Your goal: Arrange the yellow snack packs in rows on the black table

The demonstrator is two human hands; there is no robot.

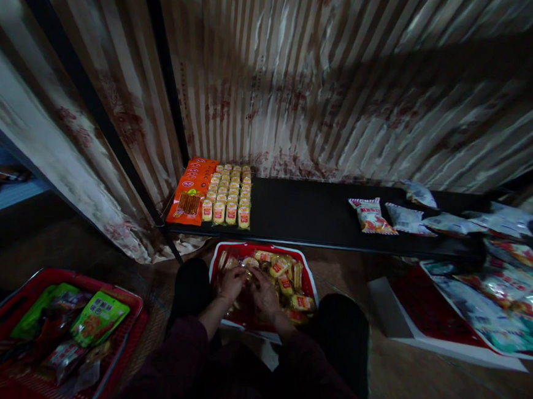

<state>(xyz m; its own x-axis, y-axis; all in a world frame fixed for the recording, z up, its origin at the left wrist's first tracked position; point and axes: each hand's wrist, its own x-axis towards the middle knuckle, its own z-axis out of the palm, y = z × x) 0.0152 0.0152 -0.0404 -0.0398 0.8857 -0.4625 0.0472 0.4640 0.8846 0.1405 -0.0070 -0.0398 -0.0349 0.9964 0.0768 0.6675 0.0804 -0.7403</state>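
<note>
Both hands are together over a red basket with a white rim (306, 259) between my knees. My left hand (233, 283) and my right hand (265, 291) have their fingers bent inward and nearly touching. Whatever they pinch is too small and dim to name; a pale, shiny wrapped piece (249, 262) shows just beyond the fingertips. Yellow wrapped snack cakes (284, 283) lie loose in the right part of the basket. Pale round wrapped pieces (230, 263) are at its left. On the black shelf (297, 211) ahead, similar snack cakes (231, 213) stand in tidy rows.
An orange snack bag (192, 193) lies left of the rows. White and red snack bags (372, 216) are spread along the shelf's right side. A red basket (133, 303) with green packets stands at left; a box of bags (421, 341) sits at right. Curtains (303, 79) hang behind.
</note>
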